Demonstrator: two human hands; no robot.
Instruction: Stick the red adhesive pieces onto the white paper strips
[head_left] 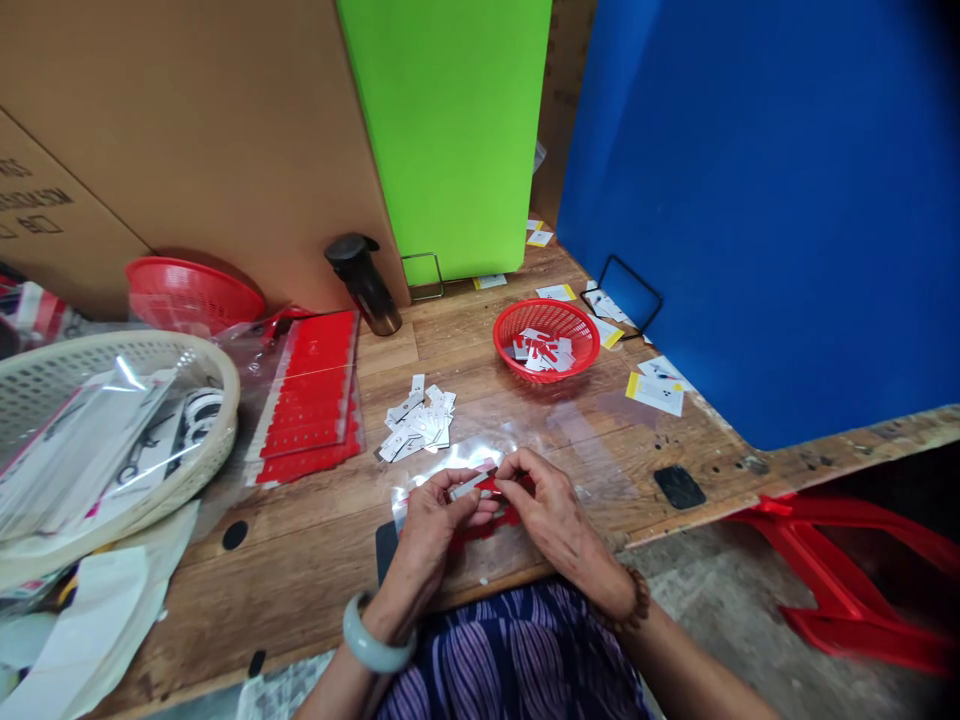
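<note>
Near the table's front edge, my left hand is closed on a small white card tag between thumb and fingers. Close beside it, my right hand pinches a small red piece against the tag. Whether the two are joined cannot be told. Under my hands lies a clear plastic sheet, with more red partly hidden there. A loose pile of white tags is just beyond my left hand. Farther off, a red basket contains white tags with red pieces.
Red perforated sheets lie left of the tag pile, beside a large white basket of packaged items. A dark flask stands behind. Green and blue panels rise at the back and right. A red stool is below the right edge.
</note>
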